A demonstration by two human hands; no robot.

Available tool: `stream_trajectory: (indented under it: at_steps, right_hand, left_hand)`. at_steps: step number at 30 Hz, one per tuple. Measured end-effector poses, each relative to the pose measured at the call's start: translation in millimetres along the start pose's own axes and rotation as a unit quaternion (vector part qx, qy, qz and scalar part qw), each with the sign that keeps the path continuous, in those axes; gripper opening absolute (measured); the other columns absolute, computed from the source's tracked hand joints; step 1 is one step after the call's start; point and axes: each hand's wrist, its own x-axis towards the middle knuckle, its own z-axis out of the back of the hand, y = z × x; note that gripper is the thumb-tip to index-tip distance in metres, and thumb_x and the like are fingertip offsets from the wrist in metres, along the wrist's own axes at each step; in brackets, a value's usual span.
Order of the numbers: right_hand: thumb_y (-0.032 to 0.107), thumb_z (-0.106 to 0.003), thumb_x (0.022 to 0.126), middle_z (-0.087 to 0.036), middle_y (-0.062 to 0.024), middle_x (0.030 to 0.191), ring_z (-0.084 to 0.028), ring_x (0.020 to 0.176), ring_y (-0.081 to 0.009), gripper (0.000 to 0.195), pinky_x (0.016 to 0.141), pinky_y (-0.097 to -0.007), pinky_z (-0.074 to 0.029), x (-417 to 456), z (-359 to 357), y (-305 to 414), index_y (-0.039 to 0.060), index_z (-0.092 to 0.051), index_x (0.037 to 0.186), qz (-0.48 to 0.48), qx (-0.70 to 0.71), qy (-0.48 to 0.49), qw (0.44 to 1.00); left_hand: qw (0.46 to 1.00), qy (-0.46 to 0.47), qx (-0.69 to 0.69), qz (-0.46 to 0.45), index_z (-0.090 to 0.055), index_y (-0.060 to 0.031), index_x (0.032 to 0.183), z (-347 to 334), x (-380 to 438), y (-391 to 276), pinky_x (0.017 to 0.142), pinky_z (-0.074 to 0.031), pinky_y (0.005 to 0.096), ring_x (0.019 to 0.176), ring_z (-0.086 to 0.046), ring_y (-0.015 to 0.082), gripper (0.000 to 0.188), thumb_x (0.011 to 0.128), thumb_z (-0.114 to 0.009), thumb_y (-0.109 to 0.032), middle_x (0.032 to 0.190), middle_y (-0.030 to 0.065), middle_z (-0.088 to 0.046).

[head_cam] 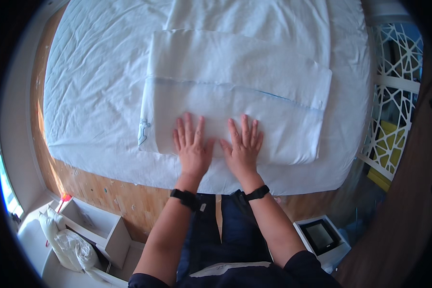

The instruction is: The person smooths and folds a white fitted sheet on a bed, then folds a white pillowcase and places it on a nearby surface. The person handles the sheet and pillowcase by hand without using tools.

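Observation:
A folded white cloth (pixel 237 57), likely a sheet or duvet cover, lies in a flat stack on the bed near its front edge. Both palms rest on its near layer, fingers spread and pointing away from me. My left hand (pixel 192 144) presses left of the middle, and my right hand (pixel 243 144) lies a short way to its right, thumbs towards each other. Neither holds anything. Blue printed marks show at the cloth's left end, and a seam with a thin blue line crosses its middle. Another white layer extends behind it.
The bed (pixel 93 90) has a wrinkled white sheet. At lower left stand an open white drawer unit (pixel 111 237) and white cushions (pixel 64 237). A white box holding a black-framed device (pixel 318 235) sits at lower right. A white lattice screen (pixel 396 97) borders the right; wooden floor (pixel 129 201) shows in front.

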Motion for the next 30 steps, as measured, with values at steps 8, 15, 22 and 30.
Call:
stream_trajectory:
  at_steps: [8, 15, 22, 30]
  right_hand:
    - [0.061, -0.055, 0.096, -0.020, -0.0138, 0.171, -0.012, 0.157, -0.0437, 0.073, 0.123, -0.0636, -0.006, -53, 11, -126, 0.0280, -0.039, 0.160, -0.169, -0.135, -0.032, 0.976]
    - [0.056, -0.056, 0.097, -0.019, -0.0175, 0.171, -0.013, 0.157, -0.0445, 0.074, 0.123, -0.0628, -0.010, -71, 25, -164, 0.0224, -0.038, 0.161, -0.230, -0.114, -0.063, 0.964]
    - [0.034, -0.062, 0.099, -0.024, -0.0227, 0.166, -0.019, 0.153, -0.0450, 0.071, 0.122, -0.0611, -0.016, -86, 40, -167, 0.0093, -0.033, 0.159, -0.312, -0.087, -0.180, 0.929]
    - [0.029, -0.073, 0.098, -0.065, -0.0084, 0.101, -0.066, 0.086, -0.0191, 0.034, 0.079, -0.0329, -0.057, -100, 41, -85, 0.0033, -0.057, 0.113, -0.492, 0.554, 0.137, 0.657]
  left_hand:
    - [0.987, 0.016, 0.160, -0.005, -0.037, -0.0255, 0.161, -4, 8, 31, 0.125, -0.009, 0.0581, 0.157, -0.014, 0.0431, 0.086, 0.089, -0.063, -0.065, 0.171, 0.0150, -0.020]
    - [0.986, -0.001, 0.166, -0.001, -0.035, -0.0206, 0.161, -4, 6, 37, 0.125, -0.010, 0.0577, 0.157, -0.014, 0.0427, 0.082, 0.093, -0.063, -0.056, 0.171, 0.0160, -0.020]
    - [0.998, -0.059, -0.009, 0.022, -0.048, -0.0030, 0.140, 16, -37, 23, 0.118, -0.028, 0.0532, 0.138, -0.042, 0.0386, 0.060, 0.091, -0.076, -0.025, 0.144, 0.0204, -0.048]
    - [0.590, -0.072, -0.668, 0.448, -0.053, -0.0041, 0.121, -12, -65, 16, 0.097, -0.054, 0.0413, 0.104, -0.065, 0.0216, 0.032, 0.100, -0.071, -0.019, 0.111, 0.0078, -0.063]
